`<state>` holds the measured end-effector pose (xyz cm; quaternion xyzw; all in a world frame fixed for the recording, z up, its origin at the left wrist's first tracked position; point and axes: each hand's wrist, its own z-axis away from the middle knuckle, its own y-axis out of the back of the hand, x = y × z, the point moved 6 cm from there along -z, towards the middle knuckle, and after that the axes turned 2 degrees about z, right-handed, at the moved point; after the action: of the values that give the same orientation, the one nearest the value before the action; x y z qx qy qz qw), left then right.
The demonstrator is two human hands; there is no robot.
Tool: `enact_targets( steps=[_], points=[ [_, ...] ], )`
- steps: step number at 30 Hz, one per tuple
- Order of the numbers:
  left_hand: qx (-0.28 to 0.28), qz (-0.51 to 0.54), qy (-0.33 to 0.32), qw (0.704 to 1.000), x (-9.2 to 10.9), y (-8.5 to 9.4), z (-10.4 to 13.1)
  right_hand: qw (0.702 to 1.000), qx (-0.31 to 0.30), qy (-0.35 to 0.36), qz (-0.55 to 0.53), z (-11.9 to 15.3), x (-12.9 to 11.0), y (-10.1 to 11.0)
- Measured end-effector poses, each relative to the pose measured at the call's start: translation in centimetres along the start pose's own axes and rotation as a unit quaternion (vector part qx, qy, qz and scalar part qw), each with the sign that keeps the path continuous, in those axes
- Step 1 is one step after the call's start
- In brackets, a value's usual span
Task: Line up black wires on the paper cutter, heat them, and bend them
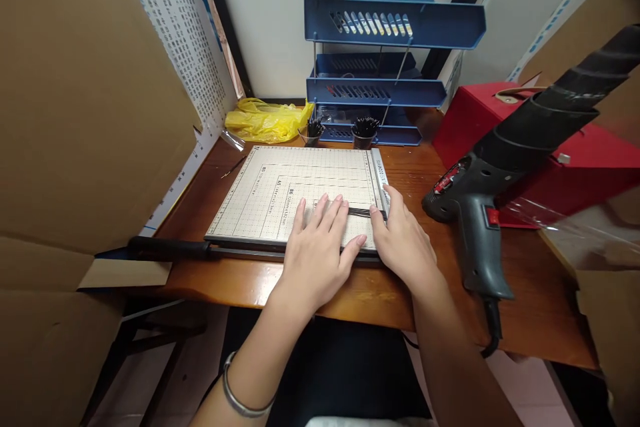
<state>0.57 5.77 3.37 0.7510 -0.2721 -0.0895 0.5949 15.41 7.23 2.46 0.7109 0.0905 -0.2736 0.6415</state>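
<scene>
Black, thin strands, a small bundle [360, 211], lie on the gridded trimmer board [240, 213], close to the metal rail [376, 163] at its right side and roughly parallel to the near edge. Left hand [315, 247] flat on the board, fingers [327, 213] extended and slightly parted, covering the bundle's left part; no pinch visible. Right hand [407, 243] at the other end: thumb over the strands, index finger up by the rail. Cannot tell whether it grips them or merely steadies them. Main worry: strands this slim probably roll. Uneven pressure from the left palm, or a slip of that right thumb, would likely fan them and put the ends out of line. Second worry: both wrists cross the board's near edge, where the cutter arm runs out to its black handle [167, 248] on the left; a knock to that handle with hands so placed could nip skin. Blade itself not clear from this angle. Heat gun [487, 193] stands near the right forearm, cord dropping past the bench [220, 283] edge; a snag from the elbow could topple it. Its support is not plain, nor whether it is warm.
</scene>
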Motion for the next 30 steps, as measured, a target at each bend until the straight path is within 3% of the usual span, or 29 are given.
enact_targets(
  steps=[30],
  points=[
    [0.008, -0.021, -0.008, 1.0, 0.28, -0.93, 0.03, 1.0, 0.001, -0.025, 0.011, -0.19, -0.32, -0.04]
  ],
)
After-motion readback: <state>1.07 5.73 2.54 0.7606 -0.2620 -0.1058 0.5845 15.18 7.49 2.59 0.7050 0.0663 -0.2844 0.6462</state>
